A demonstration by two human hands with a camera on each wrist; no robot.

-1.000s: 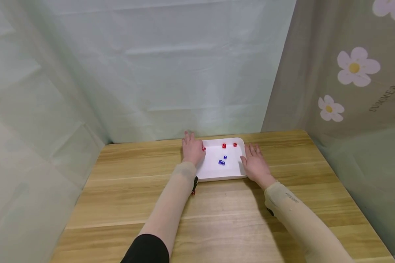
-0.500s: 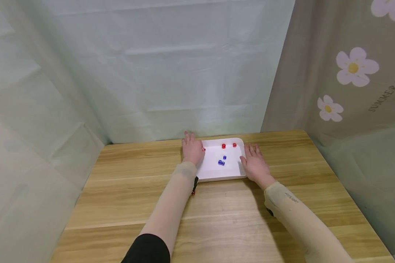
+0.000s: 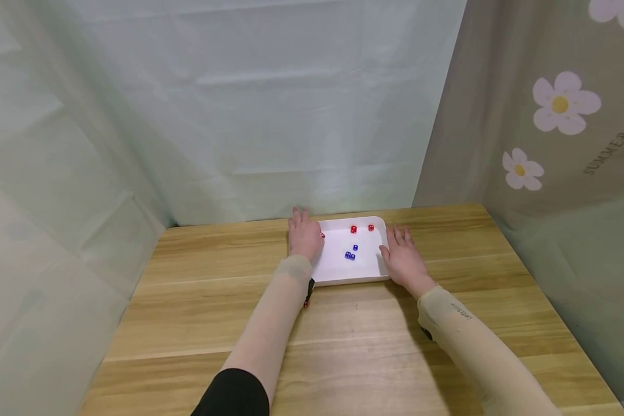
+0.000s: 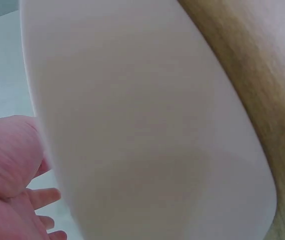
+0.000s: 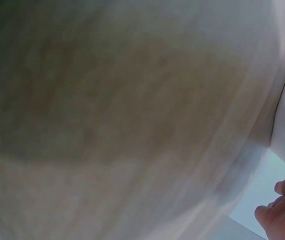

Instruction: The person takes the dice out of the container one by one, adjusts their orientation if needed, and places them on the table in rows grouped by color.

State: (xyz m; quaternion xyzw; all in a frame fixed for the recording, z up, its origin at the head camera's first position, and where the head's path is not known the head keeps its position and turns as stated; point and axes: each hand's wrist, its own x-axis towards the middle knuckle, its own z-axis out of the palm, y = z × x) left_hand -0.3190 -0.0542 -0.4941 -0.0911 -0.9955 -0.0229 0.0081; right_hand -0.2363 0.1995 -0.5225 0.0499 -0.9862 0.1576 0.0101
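A shallow white tray (image 3: 338, 266) lies near the back edge of the wooden table. At its left end rests my left hand (image 3: 304, 238), fingers stretched toward the back; in the left wrist view this hand (image 4: 7, 175) is at the rim. Along the right end lies my right hand (image 3: 404, 260), fingers straight beside the outer wall and thumb at the rim. Inside the tray are a red die (image 3: 353, 229), another red die (image 3: 371, 227) and a blue die (image 3: 356, 247) close to two more blue ones. A third red die (image 3: 322, 235) is partly hidden by my left hand.
A small red die (image 3: 305, 304) on the wooden table (image 3: 353, 346) shows beside my left forearm, mostly covered by it. A pale cloth (image 3: 291, 115) hangs right behind the table's back edge. Another flower-print cloth (image 3: 530, 242) borders the right side.
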